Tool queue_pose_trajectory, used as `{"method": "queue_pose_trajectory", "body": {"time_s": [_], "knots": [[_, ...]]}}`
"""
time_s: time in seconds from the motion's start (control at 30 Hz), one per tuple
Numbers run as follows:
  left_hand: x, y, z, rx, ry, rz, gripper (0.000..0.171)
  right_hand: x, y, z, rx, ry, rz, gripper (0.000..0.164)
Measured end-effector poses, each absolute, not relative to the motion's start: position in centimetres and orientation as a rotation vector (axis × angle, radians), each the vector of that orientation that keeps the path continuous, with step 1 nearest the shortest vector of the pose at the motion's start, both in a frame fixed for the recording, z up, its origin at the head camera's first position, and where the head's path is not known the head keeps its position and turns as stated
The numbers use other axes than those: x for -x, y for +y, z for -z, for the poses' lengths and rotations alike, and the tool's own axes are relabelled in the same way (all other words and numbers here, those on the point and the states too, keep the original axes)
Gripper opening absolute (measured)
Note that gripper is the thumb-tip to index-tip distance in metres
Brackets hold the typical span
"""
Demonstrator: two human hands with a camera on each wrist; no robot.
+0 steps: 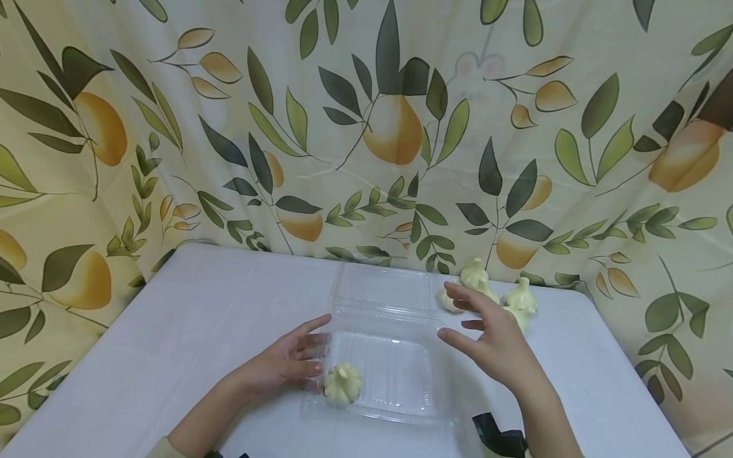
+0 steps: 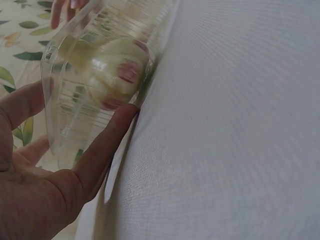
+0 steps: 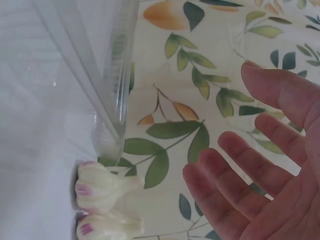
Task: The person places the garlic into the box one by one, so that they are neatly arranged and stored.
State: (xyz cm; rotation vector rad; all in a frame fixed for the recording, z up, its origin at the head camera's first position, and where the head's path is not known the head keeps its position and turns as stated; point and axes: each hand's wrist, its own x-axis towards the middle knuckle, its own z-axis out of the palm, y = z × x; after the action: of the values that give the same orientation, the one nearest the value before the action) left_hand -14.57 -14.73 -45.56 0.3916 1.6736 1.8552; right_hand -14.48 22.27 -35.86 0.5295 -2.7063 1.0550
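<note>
A clear plastic clamshell box (image 1: pixel 395 375) lies opened on the table, its lid (image 1: pixel 389 289) folded back toward the curtain. One pale garlic bulb (image 1: pixel 342 383) sits in the base's near left corner; purple patches on that bulb (image 2: pixel 120 70) show through the plastic in the left wrist view. My left hand (image 1: pixel 280 366) touches the left wall of the box, fingers (image 2: pixel 97 155) extended along it. In the air right of the box is my right hand (image 1: pixel 492 340), holding nothing, fingers spread and slightly bent. Several more garlic bulbs (image 1: pixel 520 296) stand behind it, partly hidden.
A white cloth covers the table (image 1: pixel 229 292). A leaf-and-fruit patterned curtain (image 1: pixel 355 191) hangs along its back edge. Near the right forearm, a black object (image 1: pixel 499 436) shows at the bottom of the head view.
</note>
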Motion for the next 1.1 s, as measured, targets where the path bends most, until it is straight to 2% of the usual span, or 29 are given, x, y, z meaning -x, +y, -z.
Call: {"method": "queue_pose_trajectory", "body": {"time_s": [1.1], "knots": [[14.6,-14.7,45.5,-0.337,1.699,-1.851,0.084,16.1,27.0,37.5,-0.187,-2.816,-1.103,0.072]]}}
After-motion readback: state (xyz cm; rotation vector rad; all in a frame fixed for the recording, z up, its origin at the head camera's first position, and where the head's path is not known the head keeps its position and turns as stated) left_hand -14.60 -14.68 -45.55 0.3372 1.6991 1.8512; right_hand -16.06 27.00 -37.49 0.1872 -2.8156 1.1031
